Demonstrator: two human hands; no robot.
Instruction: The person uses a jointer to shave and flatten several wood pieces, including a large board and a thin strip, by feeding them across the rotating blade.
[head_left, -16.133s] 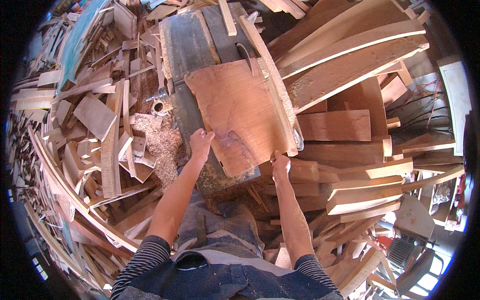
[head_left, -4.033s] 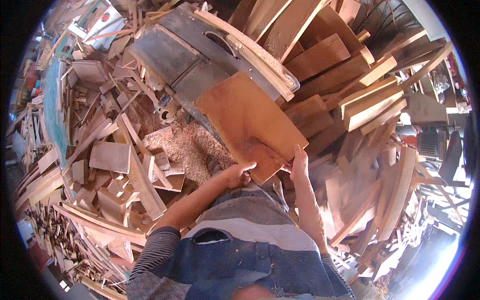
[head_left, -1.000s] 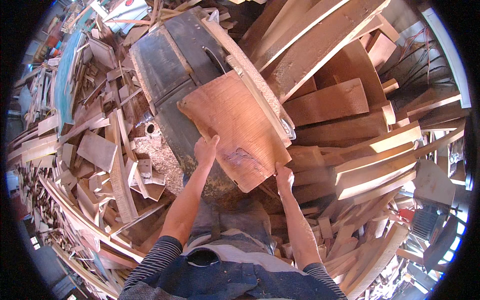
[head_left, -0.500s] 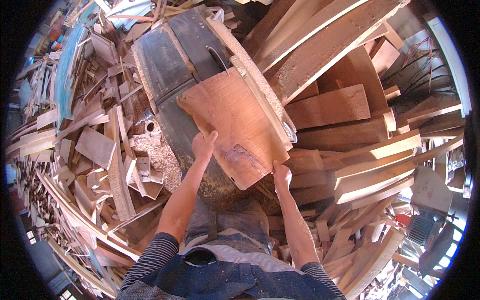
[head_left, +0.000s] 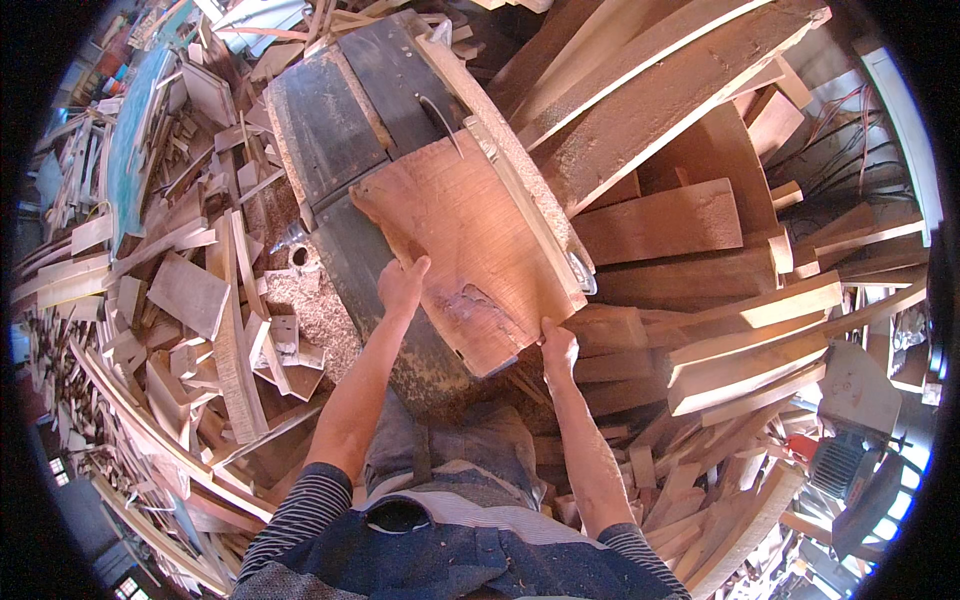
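A broad reddish-brown wooden board [head_left: 455, 235] lies flat on a dark saw table [head_left: 330, 120]. Its left side is wavy, and a dark cracked knot marks its near part. My left hand [head_left: 402, 288] grips the left edge, thumb on top and the other fingers mostly hidden underneath. At the near right corner, my right hand [head_left: 558, 350] is closed on the board's edge. A thin curved metal blade or splitter [head_left: 440, 125] stands up at the board's far end. Along the board's right side runs a pale wooden fence [head_left: 520, 200].
Thick planks [head_left: 680, 100] lean and lie stacked close on the right. Offcuts [head_left: 190, 293] are heaped on the left, beside sawdust [head_left: 320, 310] next to the table. A grey motor [head_left: 840, 465] stands at the lower right.
The board has slid slightly away from me along the fence, its far end closer around the curved metal piece. Both hands have moved forward a little with it.
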